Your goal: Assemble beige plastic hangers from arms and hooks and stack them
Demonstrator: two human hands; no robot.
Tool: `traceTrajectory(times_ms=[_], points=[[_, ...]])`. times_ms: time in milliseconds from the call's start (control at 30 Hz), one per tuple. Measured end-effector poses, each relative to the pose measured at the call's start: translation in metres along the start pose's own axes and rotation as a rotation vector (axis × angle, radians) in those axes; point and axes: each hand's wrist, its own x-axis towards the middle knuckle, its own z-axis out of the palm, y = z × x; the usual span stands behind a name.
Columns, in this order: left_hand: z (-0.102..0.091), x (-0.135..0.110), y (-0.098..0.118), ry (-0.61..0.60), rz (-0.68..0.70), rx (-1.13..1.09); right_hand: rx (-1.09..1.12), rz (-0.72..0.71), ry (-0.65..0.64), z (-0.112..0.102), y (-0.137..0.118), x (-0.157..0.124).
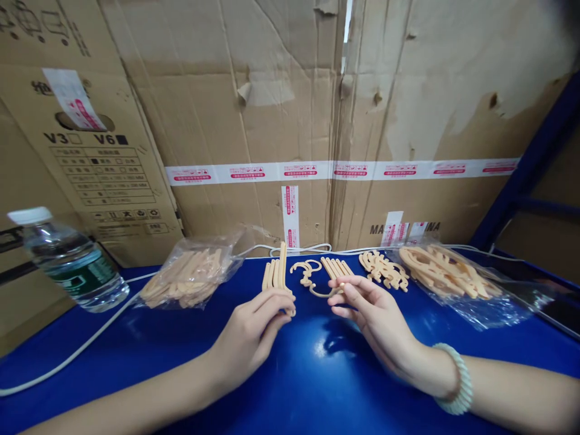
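Tan stick (283,266) was in L hand (256,323), clamped at its near end; R hand (374,314) pinched a curved tan pc (321,295). On blue bench (290,374) lay loose hooks (383,270), bagged strips (188,278) L, bagged pcs (446,270) R, btl (75,263) far L, cardboard (254,133) behind.

A pale green ribbed bracelet (463,379) circles the right wrist (428,367).

- Pale tan strips (274,275) in the left hand (256,326)
- Tan curved piece (319,294) at the right hand (376,314)
- Blue table (294,374) beneath both grips
- Red-printed white tape (274,171) beyond them
- Pale green bracelet (458,379) behind right grip
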Motion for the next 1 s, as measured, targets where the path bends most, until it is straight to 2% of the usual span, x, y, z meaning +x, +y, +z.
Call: traceTrajectory(times_ms=[133, 233, 333, 433, 600, 767, 933, 1000], points=[[0.016, 0.006, 0.012, 0.101, -0.277, -0.28, -0.151, -0.127, -0.03, -0.001, 0.005, -0.005], [0.025, 0.006, 0.01, 0.146, -0.371, -0.401, -0.269, -0.169, -0.058, -0.003, 0.009, -0.006], [0.033, 0.002, 0.005, 0.126, -0.431, -0.552, -0.343, -0.15, -0.095, -0.004, 0.012, -0.006], [0.038, -0.002, 0.002, 0.091, -0.519, -0.655, -0.306, -0.098, -0.143, -0.002, 0.016, -0.006], [0.042, -0.003, 0.003, 0.123, -0.675, -0.74, -0.147, -0.001, -0.173, -0.001, 0.021, -0.005], [0.043, -0.002, 0.001, 0.118, -0.697, -0.906, -0.033, 0.108, -0.118, -0.003, 0.023, -0.001], [0.041, -0.001, 0.0, -0.022, -0.677, -0.998, -0.009, 0.175, -0.134, -0.005, 0.023, 0.002], [0.042, -0.001, 0.0, -0.025, -0.664, -0.993, -0.029, 0.194, -0.159, -0.006, 0.022, 0.002]])
